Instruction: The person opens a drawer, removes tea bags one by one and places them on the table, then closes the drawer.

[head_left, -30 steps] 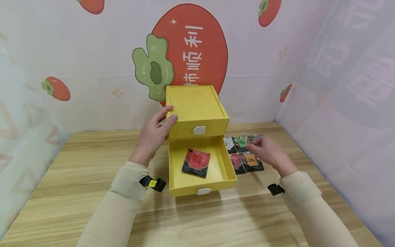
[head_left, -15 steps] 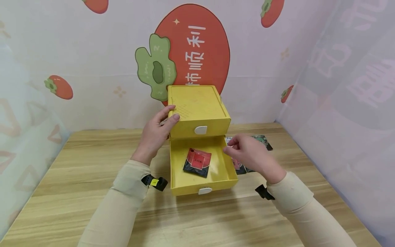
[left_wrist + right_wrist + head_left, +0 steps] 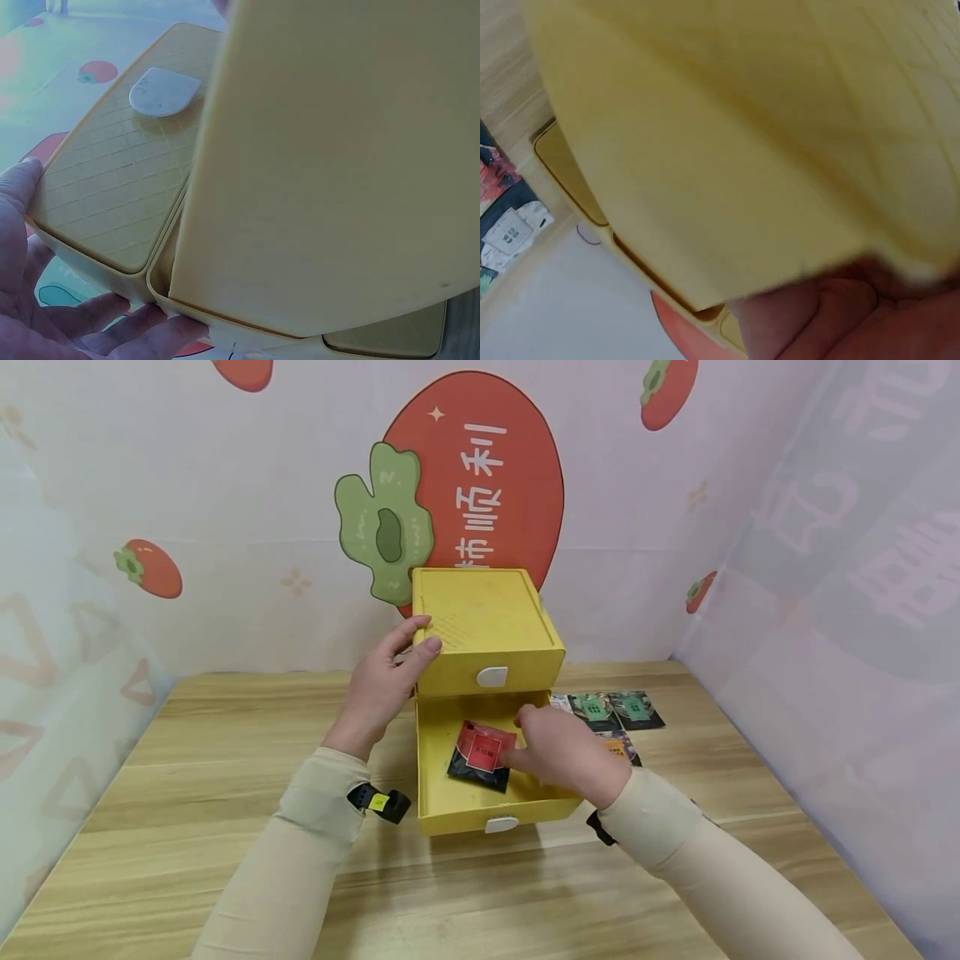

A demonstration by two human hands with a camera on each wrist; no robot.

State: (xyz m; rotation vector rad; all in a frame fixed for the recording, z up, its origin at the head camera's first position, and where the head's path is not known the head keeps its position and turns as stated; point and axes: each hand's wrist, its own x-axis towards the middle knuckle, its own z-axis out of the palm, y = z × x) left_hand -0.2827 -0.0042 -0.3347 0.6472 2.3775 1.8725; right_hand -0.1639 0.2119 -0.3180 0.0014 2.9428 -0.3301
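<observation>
A yellow drawer cabinet (image 3: 480, 610) stands on the table, its upper drawer closed and its lower drawer (image 3: 442, 806) pulled out. My left hand (image 3: 382, 685) holds the cabinet's upper left front corner; the left wrist view shows thumb and fingers around that edge. One red and black sachet (image 3: 480, 752) lies flat in the lower drawer. My right hand (image 3: 570, 752) reaches over the drawer's right wall, its thumb at the sachet's right edge and its forefinger apart above. Whether the thumb touches the sachet is unclear. In the right wrist view the drawer hides most of that hand.
Several more sachets (image 3: 637, 710) lie on the wooden table (image 3: 247, 793) right of the cabinet, partly behind my right hand. White handles (image 3: 492, 677) stick out from the drawer fronts. A printed wall cloth (image 3: 247, 485) hangs close behind the cabinet.
My right hand has moved left from above the loose sachets, across the drawer's right wall, to the sachet inside. My left hand stays at the cabinet corner.
</observation>
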